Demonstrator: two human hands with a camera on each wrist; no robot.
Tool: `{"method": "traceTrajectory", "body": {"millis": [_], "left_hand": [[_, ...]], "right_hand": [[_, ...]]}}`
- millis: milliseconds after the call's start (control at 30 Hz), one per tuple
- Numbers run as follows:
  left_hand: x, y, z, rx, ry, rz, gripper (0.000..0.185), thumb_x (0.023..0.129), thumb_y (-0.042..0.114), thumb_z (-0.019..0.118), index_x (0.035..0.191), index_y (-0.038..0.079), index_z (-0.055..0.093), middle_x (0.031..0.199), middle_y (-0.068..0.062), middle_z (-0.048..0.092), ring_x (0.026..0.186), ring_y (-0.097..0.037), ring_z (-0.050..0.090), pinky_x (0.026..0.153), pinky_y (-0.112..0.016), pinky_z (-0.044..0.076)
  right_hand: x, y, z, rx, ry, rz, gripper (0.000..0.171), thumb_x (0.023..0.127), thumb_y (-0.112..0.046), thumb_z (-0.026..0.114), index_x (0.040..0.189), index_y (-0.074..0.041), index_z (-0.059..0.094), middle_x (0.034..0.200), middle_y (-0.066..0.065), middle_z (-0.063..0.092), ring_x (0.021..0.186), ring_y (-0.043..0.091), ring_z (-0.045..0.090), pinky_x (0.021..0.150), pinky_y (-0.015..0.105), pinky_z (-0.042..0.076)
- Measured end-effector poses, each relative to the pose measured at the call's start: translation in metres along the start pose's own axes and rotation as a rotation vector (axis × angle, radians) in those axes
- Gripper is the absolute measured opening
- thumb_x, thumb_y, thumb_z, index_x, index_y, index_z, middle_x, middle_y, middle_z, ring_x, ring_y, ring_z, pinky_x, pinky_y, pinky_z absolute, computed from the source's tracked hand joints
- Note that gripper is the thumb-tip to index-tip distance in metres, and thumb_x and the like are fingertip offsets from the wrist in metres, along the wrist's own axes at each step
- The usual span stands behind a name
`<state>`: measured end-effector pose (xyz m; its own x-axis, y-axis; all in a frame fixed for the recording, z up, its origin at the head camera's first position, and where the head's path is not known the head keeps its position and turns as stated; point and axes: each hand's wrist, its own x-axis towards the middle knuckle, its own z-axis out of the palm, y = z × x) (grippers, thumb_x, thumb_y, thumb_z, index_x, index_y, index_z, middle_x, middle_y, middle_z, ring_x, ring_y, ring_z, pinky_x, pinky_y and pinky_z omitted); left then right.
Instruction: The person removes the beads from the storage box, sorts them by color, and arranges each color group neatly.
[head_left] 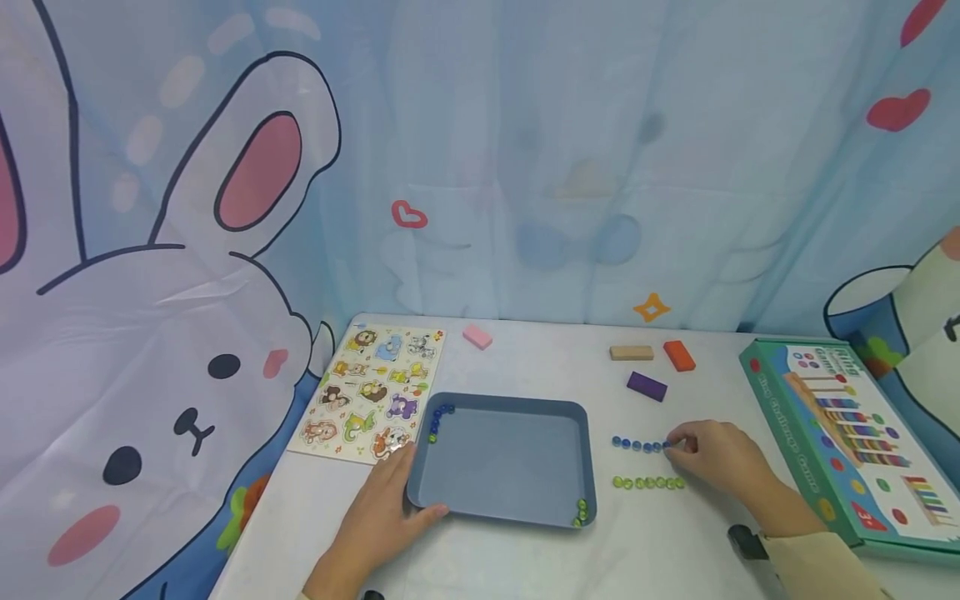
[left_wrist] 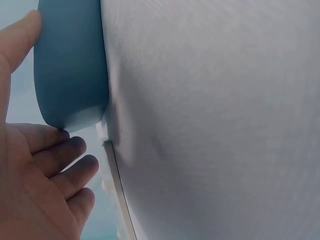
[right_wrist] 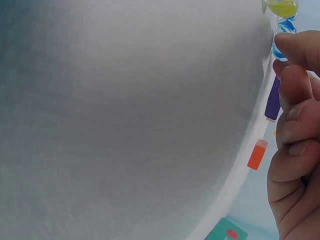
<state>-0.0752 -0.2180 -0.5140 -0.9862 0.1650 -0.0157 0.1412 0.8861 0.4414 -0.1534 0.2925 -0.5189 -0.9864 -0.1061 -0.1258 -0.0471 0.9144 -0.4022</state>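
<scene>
A blue tray (head_left: 502, 408) lies in the middle of the white table, with a few blue beads (head_left: 441, 414) in its far left corner and green beads (head_left: 581, 512) in its near right corner. My left hand (head_left: 397, 500) rests against the tray's near left corner, thumb along the front rim; the left wrist view shows the hand (left_wrist: 45, 165) beside that tray corner (left_wrist: 70, 65). To the tray's right lie a row of blue beads (head_left: 637, 445) and a row of green beads (head_left: 648, 482). My right hand (head_left: 675, 446) pinches a blue bead (right_wrist: 276, 50) at the blue row's right end.
An animal peg puzzle (head_left: 371, 392) lies left of the tray. Farther back are a pink block (head_left: 477, 337), a tan block (head_left: 632, 352), an orange block (head_left: 678, 355) and a purple block (head_left: 647, 386). A green toy box (head_left: 847, 433) sits at the right edge. A curtain hangs behind.
</scene>
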Motion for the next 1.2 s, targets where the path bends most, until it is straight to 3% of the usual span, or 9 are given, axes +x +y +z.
{"method": "traceTrajectory", "body": {"millis": [233,400,567,900,1200], "left_hand": [[0.000,0.000,0.001,0.000,-0.001,-0.007,0.112,0.083,0.072,0.074,0.165,0.009,0.032,0.169,-0.012,0.037,0.156,-0.036,0.036,0.128,-0.057,0.033],[0.000,-0.001,0.001,0.000,-0.005,-0.013,0.112,0.083,0.073,0.073,0.165,0.010,0.032,0.170,-0.012,0.036,0.156,-0.036,0.036,0.128,-0.057,0.033],[-0.001,-0.002,0.001,0.002,-0.006,-0.015,0.112,0.083,0.074,0.073,0.165,0.011,0.031,0.170,-0.011,0.036,0.157,-0.036,0.035,0.128,-0.057,0.033],[0.001,-0.003,0.002,0.005,-0.012,-0.008,0.113,0.083,0.076,0.071,0.165,0.010,0.032,0.170,-0.012,0.036,0.156,-0.036,0.036,0.128,-0.057,0.033],[0.001,-0.002,0.001,0.006,-0.015,-0.014,0.113,0.082,0.078,0.069,0.165,0.010,0.032,0.170,-0.012,0.036,0.156,-0.036,0.036,0.128,-0.058,0.033]], "right_hand": [[0.001,0.002,-0.006,0.043,0.014,0.017,0.031,0.091,-0.032,0.080,0.114,-0.011,0.080,0.071,-0.003,0.058,0.069,0.015,0.051,0.055,0.025,0.035],[0.004,0.001,-0.019,0.086,0.131,-0.022,0.028,0.093,-0.032,0.079,0.113,-0.011,0.080,0.070,-0.003,0.057,0.067,0.015,0.049,0.052,0.024,0.034],[0.010,-0.015,-0.029,0.081,0.225,-0.101,0.023,0.093,-0.027,0.079,0.109,-0.011,0.081,0.066,-0.003,0.054,0.062,0.015,0.047,0.050,0.023,0.033],[0.038,-0.094,-0.030,0.066,0.194,-0.214,0.028,0.094,-0.032,0.078,0.113,-0.012,0.080,0.070,-0.004,0.061,0.062,0.014,0.050,0.052,0.024,0.042],[0.065,-0.175,0.001,0.077,0.184,-0.366,0.025,0.092,-0.033,0.079,0.110,-0.016,0.081,0.071,-0.008,0.064,0.059,0.008,0.049,0.053,0.023,0.042]]}}
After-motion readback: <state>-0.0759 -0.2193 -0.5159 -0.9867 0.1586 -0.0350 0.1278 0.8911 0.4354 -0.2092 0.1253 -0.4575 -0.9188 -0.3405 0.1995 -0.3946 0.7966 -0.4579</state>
